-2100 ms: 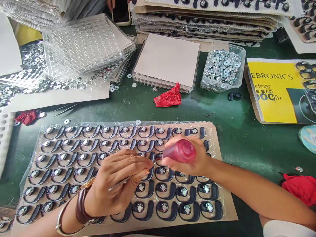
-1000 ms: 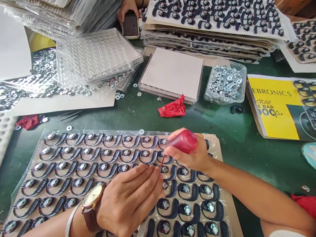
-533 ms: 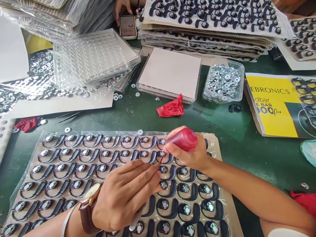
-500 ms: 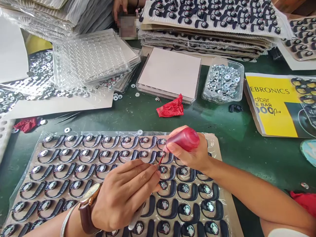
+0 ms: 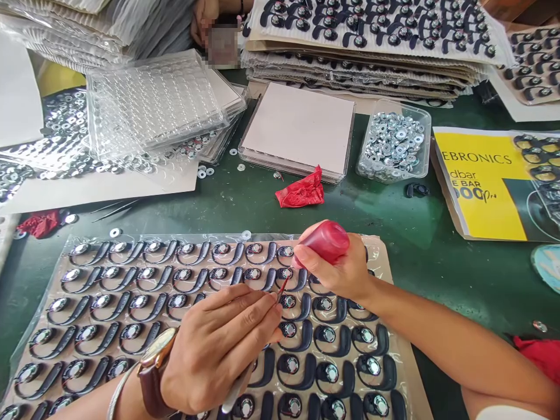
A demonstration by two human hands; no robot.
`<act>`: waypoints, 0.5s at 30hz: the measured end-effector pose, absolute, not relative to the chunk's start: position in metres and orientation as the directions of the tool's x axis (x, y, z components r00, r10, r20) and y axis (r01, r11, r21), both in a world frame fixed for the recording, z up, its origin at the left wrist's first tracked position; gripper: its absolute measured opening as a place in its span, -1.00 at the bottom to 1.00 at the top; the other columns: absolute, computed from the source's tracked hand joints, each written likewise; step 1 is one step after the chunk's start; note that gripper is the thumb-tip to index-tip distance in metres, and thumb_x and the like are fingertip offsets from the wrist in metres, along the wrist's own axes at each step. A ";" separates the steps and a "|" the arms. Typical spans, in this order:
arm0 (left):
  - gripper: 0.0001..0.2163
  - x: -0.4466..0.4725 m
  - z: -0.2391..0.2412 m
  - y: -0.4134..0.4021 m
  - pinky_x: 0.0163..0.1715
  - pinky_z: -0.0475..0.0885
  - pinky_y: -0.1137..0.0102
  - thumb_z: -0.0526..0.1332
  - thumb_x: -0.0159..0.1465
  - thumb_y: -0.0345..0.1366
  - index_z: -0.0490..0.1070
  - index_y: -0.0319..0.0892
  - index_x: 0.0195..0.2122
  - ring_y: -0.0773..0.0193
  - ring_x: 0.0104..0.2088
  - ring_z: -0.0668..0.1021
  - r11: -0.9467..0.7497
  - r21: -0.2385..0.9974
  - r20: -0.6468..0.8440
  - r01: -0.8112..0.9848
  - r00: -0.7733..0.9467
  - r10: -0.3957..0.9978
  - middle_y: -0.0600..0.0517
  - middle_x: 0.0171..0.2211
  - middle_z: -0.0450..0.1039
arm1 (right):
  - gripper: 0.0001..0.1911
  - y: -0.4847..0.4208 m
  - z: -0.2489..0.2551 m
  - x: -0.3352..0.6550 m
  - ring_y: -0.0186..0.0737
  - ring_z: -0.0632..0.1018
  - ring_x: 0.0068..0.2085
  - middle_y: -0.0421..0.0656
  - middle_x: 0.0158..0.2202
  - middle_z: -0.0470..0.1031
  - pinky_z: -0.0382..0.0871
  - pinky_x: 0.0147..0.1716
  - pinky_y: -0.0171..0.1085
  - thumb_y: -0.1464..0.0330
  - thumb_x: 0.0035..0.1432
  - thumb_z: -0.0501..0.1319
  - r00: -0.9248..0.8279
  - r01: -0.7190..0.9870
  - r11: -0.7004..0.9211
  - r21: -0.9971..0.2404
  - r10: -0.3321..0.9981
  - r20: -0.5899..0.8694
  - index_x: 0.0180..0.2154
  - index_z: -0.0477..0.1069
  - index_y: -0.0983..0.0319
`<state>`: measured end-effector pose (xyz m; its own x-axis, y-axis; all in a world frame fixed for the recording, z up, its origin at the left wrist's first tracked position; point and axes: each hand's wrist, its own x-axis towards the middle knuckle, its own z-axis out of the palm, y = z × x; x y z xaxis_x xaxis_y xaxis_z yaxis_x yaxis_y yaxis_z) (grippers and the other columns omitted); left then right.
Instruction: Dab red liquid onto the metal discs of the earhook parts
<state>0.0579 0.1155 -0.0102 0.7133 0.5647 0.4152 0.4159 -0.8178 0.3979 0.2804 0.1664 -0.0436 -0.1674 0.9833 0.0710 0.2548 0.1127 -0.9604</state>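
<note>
My left hand (image 5: 223, 344), with a watch on its wrist, is closed around metal tweezers (image 5: 238, 388) whose tip looks red. That tip points at a round silver part in the second row. My right hand (image 5: 345, 274) grips a red squeeze bottle (image 5: 328, 239), tilted with its nozzle end low beside the tweezer tip. Under both hands lies a plastic-covered board (image 5: 387, 262) bearing rows of black hook-shaped pieces, each with a round silver part. My hands and forearms hide several of these pieces.
Behind the board are a crumpled red wrapper (image 5: 301, 189), a clear tub of silver discs (image 5: 394, 143) and a stack of white-topped trays (image 5: 300, 125). Other tweezers (image 5: 116, 211) lie left. A yellow printed box panel (image 5: 485, 186) is right. Another person's hand (image 5: 205, 20) shows behind.
The view has shifted slightly, so the board's left side sits a little farther left. Both hands keep nearly the same pose, still holding the tweezers and the bottle.
</note>
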 end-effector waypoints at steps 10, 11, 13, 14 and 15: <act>-0.81 0.060 -0.007 0.121 -0.09 0.53 0.27 0.18 0.25 -0.51 0.46 -0.36 -0.13 0.20 -0.20 0.63 -0.792 0.445 0.409 0.417 0.692 0.595 -0.10 -0.19 0.60 | -0.69 0.168 -0.045 0.281 -0.26 0.51 -0.51 -0.20 -0.58 0.48 0.40 -0.45 -0.27 0.11 0.14 0.29 -0.191 0.257 0.094 -0.962 0.981 0.045 -0.36 0.45 0.24; -0.81 0.060 -0.007 0.121 -0.08 0.52 0.28 0.17 0.25 -0.52 0.46 -0.35 -0.12 0.22 -0.20 0.62 -0.783 0.461 0.407 0.418 0.684 0.605 -0.09 -0.19 0.60 | -0.69 0.167 -0.045 0.281 -0.26 0.51 -0.51 -0.19 -0.59 0.48 0.40 -0.46 -0.27 0.11 0.14 0.29 -0.188 0.255 0.095 -0.962 0.981 0.047 -0.37 0.44 0.24; -0.79 0.060 -0.007 0.121 -0.07 0.51 0.30 0.14 0.25 -0.54 0.46 -0.35 -0.12 0.24 -0.20 0.62 -0.763 0.493 0.406 0.418 0.665 0.627 -0.09 -0.19 0.59 | -0.70 0.167 -0.045 0.281 -0.25 0.51 -0.52 -0.18 -0.59 0.48 0.39 -0.47 -0.26 0.11 0.15 0.28 -0.179 0.249 0.095 -0.964 0.983 0.051 -0.37 0.43 0.24; -0.78 0.060 -0.008 0.121 -0.07 0.51 0.30 0.13 0.25 -0.54 0.45 -0.35 -0.11 0.24 -0.19 0.61 -0.755 0.505 0.406 0.418 0.657 0.635 -0.09 -0.18 0.59 | -0.70 0.166 -0.045 0.281 -0.24 0.51 -0.52 -0.18 -0.59 0.48 0.39 -0.47 -0.25 0.11 0.16 0.28 -0.174 0.248 0.094 -0.964 0.983 0.051 -0.37 0.43 0.24; -0.77 0.060 -0.008 0.120 -0.07 0.51 0.30 0.12 0.24 -0.55 0.45 -0.34 -0.10 0.24 -0.19 0.61 -0.750 0.512 0.406 0.418 0.652 0.640 -0.09 -0.18 0.59 | -0.70 0.166 -0.045 0.280 -0.24 0.51 -0.52 -0.18 -0.59 0.48 0.39 -0.47 -0.25 0.11 0.16 0.27 -0.171 0.249 0.092 -0.964 0.984 0.050 -0.36 0.43 0.24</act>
<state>0.0601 0.1205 -0.0084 0.6522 0.6402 0.4059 0.4176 -0.7503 0.5124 0.2804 0.1661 -0.0448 -0.1711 0.9840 0.0501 0.2487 0.0923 -0.9642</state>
